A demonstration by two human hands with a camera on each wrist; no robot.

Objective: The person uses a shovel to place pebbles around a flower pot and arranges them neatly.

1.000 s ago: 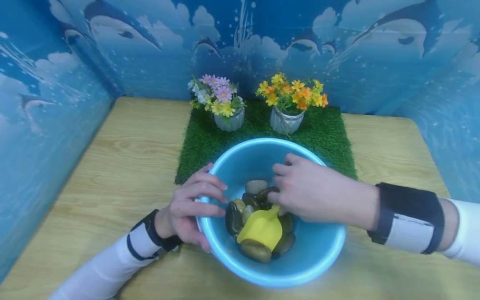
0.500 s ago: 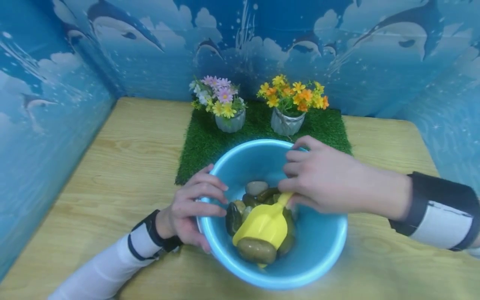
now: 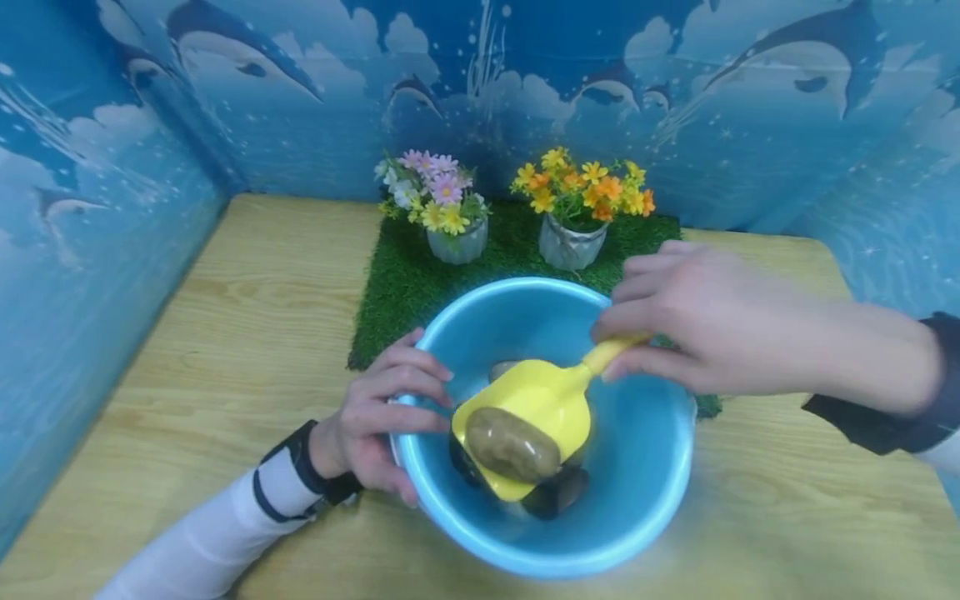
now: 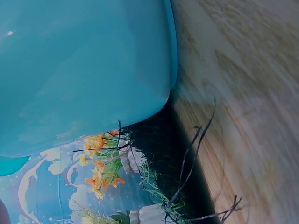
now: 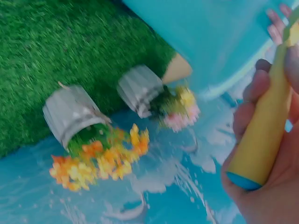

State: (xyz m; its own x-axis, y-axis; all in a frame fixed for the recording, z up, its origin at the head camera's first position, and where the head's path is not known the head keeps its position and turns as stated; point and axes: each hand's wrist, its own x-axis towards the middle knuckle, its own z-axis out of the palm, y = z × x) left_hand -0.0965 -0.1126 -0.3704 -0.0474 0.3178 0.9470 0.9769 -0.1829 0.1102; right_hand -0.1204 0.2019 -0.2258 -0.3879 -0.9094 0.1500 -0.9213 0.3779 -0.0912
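Note:
A blue plastic basin (image 3: 645, 508) stands on the table with several smooth stones (image 3: 557, 492) in its bottom. My right hand (image 3: 682, 321) grips the handle of a yellow toy shovel (image 3: 551, 396), which is raised over the stones inside the basin. On the shovel's blade lies one large brown stone (image 3: 512, 444), and the blade hides most of the stones below. The right wrist view shows fingers curled round the yellow handle (image 5: 261, 130). My left hand (image 3: 382, 417) grips the basin's left rim, fingers over the edge and thumb outside.
Behind the basin lies a green artificial grass mat (image 3: 405, 292). Two small pots stand on it, one with pink and yellow flowers (image 3: 438, 196), one with orange and yellow flowers (image 3: 588, 187). Blue dolphin-print curtains (image 3: 480, 100) close off the back and sides of the wooden table (image 3: 255, 333).
My right hand has lifted the shovel up and to the right, its blade rising from among the stones with the brown stone on it. My left hand has stayed at the rim.

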